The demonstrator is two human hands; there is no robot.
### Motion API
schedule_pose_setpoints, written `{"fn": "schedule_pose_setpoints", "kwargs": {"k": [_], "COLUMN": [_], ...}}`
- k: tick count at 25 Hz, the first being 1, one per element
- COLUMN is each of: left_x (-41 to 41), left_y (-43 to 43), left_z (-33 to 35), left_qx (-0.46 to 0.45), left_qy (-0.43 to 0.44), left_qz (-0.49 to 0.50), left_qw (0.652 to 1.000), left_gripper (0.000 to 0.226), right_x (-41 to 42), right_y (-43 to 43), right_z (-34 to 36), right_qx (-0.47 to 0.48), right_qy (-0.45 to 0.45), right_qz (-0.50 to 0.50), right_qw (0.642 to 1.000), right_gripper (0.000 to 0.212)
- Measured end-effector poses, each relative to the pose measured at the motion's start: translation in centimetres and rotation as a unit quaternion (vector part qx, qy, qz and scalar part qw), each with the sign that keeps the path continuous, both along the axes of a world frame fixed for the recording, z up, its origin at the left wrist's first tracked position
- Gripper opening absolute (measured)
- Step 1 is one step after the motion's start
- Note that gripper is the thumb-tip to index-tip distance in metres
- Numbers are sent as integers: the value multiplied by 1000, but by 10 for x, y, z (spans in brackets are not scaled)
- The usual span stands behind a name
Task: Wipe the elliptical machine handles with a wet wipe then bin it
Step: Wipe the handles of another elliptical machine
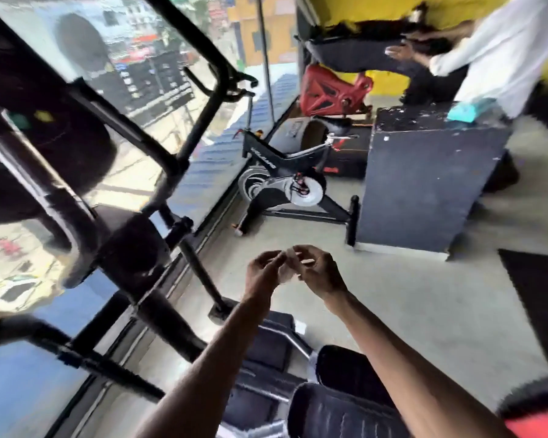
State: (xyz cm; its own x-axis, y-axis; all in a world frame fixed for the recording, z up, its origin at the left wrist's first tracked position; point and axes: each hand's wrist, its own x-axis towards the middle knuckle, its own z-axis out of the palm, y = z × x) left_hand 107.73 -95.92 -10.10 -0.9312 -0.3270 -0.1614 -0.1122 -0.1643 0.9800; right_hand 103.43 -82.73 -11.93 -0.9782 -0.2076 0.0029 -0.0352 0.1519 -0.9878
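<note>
Two hands are raised together over the floor [393,295]. The left hand [264,269] and right hand [319,269] pinch one pale wipe [288,269] between them, fingers closed on it. One elliptical [133,248] stands left. One spin bike [285,178] stands ahead; its frame lettering is too blurred to read.

Bright window [114,74] daylight; heavy motion blur; warped edges.

A gym: spin bike [285,181] beside elliptical frame [133,235]
</note>
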Motion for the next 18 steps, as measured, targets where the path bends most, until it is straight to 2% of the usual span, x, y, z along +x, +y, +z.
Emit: {"fn": "schedule_pose_setpoints", "kwargs": {"k": [3,7,10,12,14,15,16,18], "left_x": [-11,6,32,54,78,87,96,121], "left_y": [95,231,328,398,470,503,534,602], "left_z": [-17,-21,-8,0,5,6,6,8], "left_qx": [67,46,46,18,9,6,1,-11], "left_qy": [-33,-56,-21,-12,-26,-35,-40,-51], "left_qz": [-184,-366,-476,-522,-530,-532,-542,-585], "left_qw": [980,928,878,853,848,846,839,810], "left_gripper": [14,10,25,27,9,9,13,30], "right_x": [27,88,137,172,208,224,239,275], "right_y": [110,253,345,407,470,499,525,584], "right_z": [-13,-16,-5,-1,-2,-2,0,2], "right_qx": [35,38,-19,-45,-58,-62,-60,-73], "right_qy": [-13,-26,-35,-27,-20,-19,-18,-20], "right_qz": [-122,-281,-364,-401,-437,-455,-474,-504], "right_qw": [992,959,930,914,897,888,878,860], "right_gripper": [15,22,16,8,9,10,11,26]}}
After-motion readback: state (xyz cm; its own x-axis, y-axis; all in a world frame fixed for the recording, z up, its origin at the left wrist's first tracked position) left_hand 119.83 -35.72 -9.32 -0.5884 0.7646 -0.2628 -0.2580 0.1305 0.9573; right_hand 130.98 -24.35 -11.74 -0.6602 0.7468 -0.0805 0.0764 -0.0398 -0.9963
